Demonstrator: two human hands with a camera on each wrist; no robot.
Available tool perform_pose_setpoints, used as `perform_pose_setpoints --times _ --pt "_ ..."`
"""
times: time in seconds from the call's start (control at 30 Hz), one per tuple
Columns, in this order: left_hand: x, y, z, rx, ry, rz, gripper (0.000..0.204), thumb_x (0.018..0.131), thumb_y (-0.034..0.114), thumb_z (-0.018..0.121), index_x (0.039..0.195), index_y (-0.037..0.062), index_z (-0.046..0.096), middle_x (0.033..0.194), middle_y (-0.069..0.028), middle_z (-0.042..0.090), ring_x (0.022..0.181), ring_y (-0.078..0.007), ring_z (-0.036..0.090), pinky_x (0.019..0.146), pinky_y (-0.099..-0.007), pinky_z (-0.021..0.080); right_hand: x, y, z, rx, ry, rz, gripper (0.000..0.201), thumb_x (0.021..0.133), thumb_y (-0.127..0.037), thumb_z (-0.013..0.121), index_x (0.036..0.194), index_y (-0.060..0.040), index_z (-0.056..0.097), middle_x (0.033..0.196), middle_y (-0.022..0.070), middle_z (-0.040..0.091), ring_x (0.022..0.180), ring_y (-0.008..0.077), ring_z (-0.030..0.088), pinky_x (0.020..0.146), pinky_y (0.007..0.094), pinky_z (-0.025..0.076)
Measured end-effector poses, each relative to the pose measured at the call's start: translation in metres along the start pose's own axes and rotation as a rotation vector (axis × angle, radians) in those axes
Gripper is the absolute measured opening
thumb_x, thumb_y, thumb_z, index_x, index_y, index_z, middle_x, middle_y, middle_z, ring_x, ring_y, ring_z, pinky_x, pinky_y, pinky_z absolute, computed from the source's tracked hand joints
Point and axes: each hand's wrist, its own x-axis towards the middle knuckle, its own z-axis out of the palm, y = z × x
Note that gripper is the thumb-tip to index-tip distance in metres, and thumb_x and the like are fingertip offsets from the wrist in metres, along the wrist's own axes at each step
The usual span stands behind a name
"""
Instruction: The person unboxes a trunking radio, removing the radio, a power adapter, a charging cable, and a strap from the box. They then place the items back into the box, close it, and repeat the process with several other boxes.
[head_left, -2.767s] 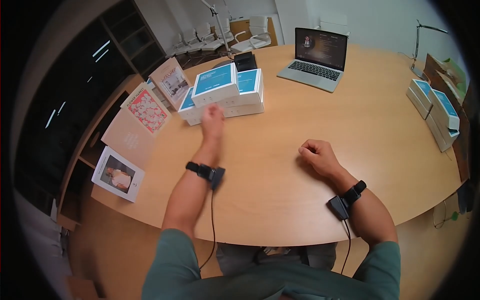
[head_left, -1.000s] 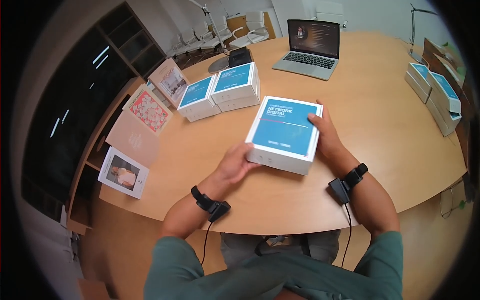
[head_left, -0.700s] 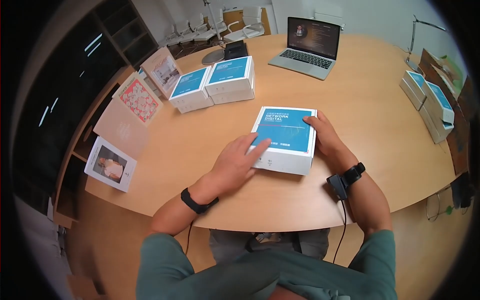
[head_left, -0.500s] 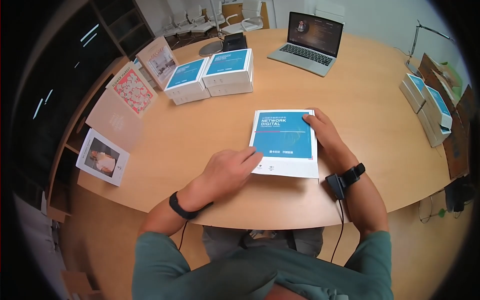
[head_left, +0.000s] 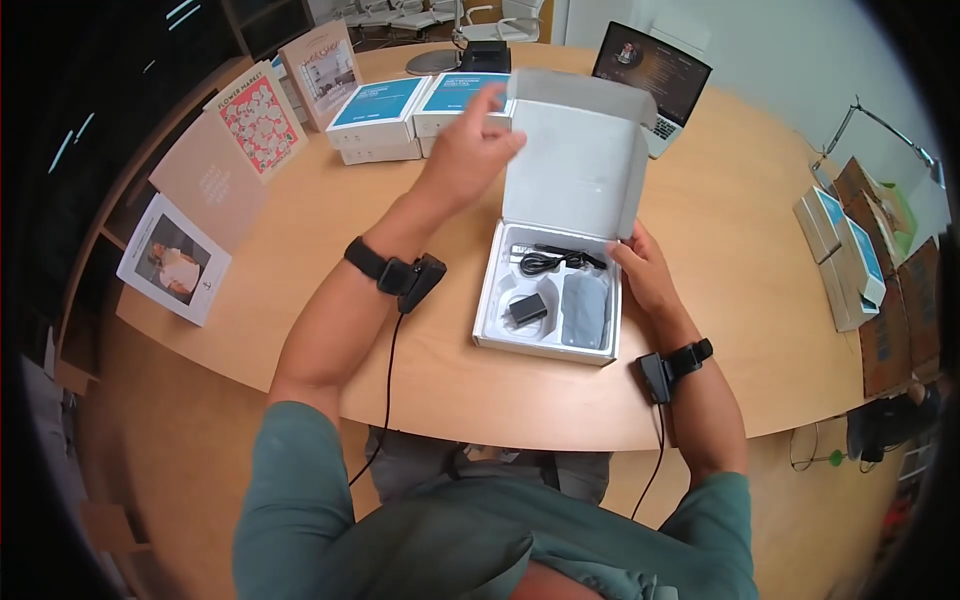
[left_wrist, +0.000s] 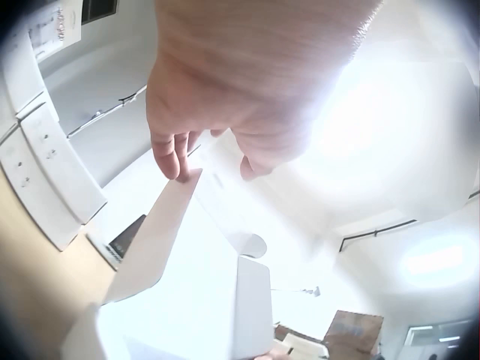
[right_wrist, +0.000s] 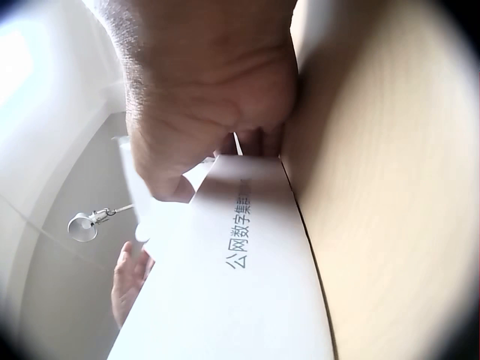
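Note:
A white box [head_left: 488, 320] stands on the table in front of me with its lid [head_left: 570, 160] raised. In its moulded tray sit a coiled black cable [head_left: 542, 262], a small black charger block [head_left: 527, 309] and a grey wrapped item [head_left: 584, 310]. My left hand [head_left: 468, 155] is at the lid's upper left edge, thumb apart from the fingers; in the left wrist view, fingertips [left_wrist: 171, 166] meet the lid's corner. My right hand [head_left: 648, 268] holds the box's right side, thumb at the rim, and the right wrist view shows its other fingers against the printed side wall [right_wrist: 247, 225].
Stacked blue-topped boxes [head_left: 380, 115] stand at the back left, beside upright books [head_left: 260, 120]. A laptop [head_left: 650, 75] sits behind the raised lid. More boxes [head_left: 845, 255] and a cardboard carton [head_left: 900, 310] line the right edge. Cables trail from both wrists.
My left hand took a box from the stack and set it before me. Its lid has swung up, exposing the contents, and the left hand has risen with it. My right hand stays on the side.

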Motion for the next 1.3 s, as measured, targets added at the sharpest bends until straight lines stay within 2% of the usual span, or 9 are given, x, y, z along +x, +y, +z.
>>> perform_pose_setpoints --times 0.07,0.17,0.3,0.43,0.53,0.83,0.97,1.13,1.3 --pt "-0.003 -0.035 0.009 0.164 -0.412 -0.108 0.056 0.103 0.019 0.074 0.153 0.0005 0.058 0.139 -0.0175 0.072 0.122 -0.0244 0.072 0.107 -0.0387 0.056 0.009 0.026 -0.016 -0.130 0.143 -0.001 0.072 0.104 -0.005 0.063 0.170 -0.0041 0.034 0.093 0.0003 0.069 0.079 0.0079 0.060 0.073 0.0267 0.049" --pt "-0.033 -0.042 0.015 0.415 -0.612 0.049 0.052 0.101 0.018 0.074 0.148 0.0012 0.063 0.134 -0.0197 0.072 0.118 -0.0349 0.072 0.106 -0.0428 0.056 0.000 0.013 -0.001 -0.366 0.388 -0.085 0.072 0.105 -0.008 0.063 0.172 -0.0096 0.036 0.080 -0.0019 0.061 0.069 0.0075 0.051 0.065 0.0274 0.043" --pt "-0.057 -0.023 0.027 0.489 -0.339 0.439 0.026 0.093 0.008 0.077 0.119 0.0056 0.074 0.109 -0.0149 0.073 0.109 -0.0385 0.068 0.093 -0.0473 0.056 0.005 0.023 -0.007 -0.355 0.350 -0.145 0.070 0.106 -0.009 0.063 0.172 -0.0159 0.040 0.077 -0.0010 0.058 0.069 0.0077 0.049 0.065 0.0278 0.043" --pt "-0.059 -0.007 0.034 0.467 -0.596 0.544 0.015 0.092 0.007 0.078 0.107 0.0070 0.076 0.102 -0.0110 0.074 0.103 -0.0369 0.069 0.090 -0.0481 0.057 0.009 0.019 -0.001 -0.392 0.318 -0.153 0.065 0.107 -0.009 0.062 0.170 -0.0174 0.045 0.076 0.0004 0.058 0.070 0.0076 0.049 0.067 0.0274 0.045" --pt "-0.064 -0.004 0.036 0.579 -0.937 0.219 0.014 0.092 0.011 0.079 0.105 0.0072 0.077 0.100 -0.0123 0.075 0.100 -0.0366 0.070 0.089 -0.0489 0.057 0.008 0.015 0.005 -0.389 0.297 -0.154 0.066 0.108 -0.008 0.062 0.170 -0.0177 0.045 0.076 0.0002 0.058 0.070 0.0072 0.048 0.068 0.0267 0.045" --pt "-0.083 -0.015 0.047 0.721 -0.766 0.298 0.014 0.089 0.016 0.073 0.096 0.0034 0.072 0.096 -0.0161 0.073 0.099 -0.0392 0.070 0.086 -0.0511 0.059 0.001 0.017 0.002 -0.412 0.221 -0.197 0.060 0.107 -0.002 0.057 0.165 -0.0148 0.055 0.081 -0.0062 0.047 0.076 0.0050 0.044 0.070 0.0239 0.041" --pt "-0.077 -0.011 0.036 0.673 -0.650 0.344 0.012 0.089 0.014 0.070 0.096 0.0042 0.071 0.095 -0.0161 0.072 0.097 -0.0391 0.069 0.084 -0.0509 0.058 0.004 0.027 -0.007 -0.473 0.162 -0.243 0.042 0.107 -0.003 0.057 0.147 -0.0065 0.069 0.092 0.0015 0.069 0.086 0.0105 0.061 0.082 0.0277 0.051" --pt "-0.040 0.013 -0.034 0.487 -0.415 -0.067 0.016 0.094 0.017 0.068 0.099 0.0019 0.071 0.085 -0.0132 0.073 0.075 -0.0242 0.069 0.072 -0.0413 0.055 0.001 0.017 -0.004 -0.550 0.155 -0.164 0.031 0.109 -0.008 0.057 0.131 0.0019 0.076 0.118 0.0160 0.082 0.106 0.0207 0.074 0.098 0.0331 0.056" --pt "-0.020 -0.121 -0.181 0.937 -0.301 -0.444 0.023 0.088 0.023 0.074 0.090 0.0010 0.077 0.074 -0.0136 0.074 0.071 -0.0231 0.071 0.070 -0.0400 0.056 0.003 0.013 -0.001 -0.560 0.195 -0.109 0.035 0.106 -0.015 0.059 0.131 0.0041 0.075 0.117 0.0154 0.082 0.104 0.0222 0.074 0.098 0.0342 0.056"
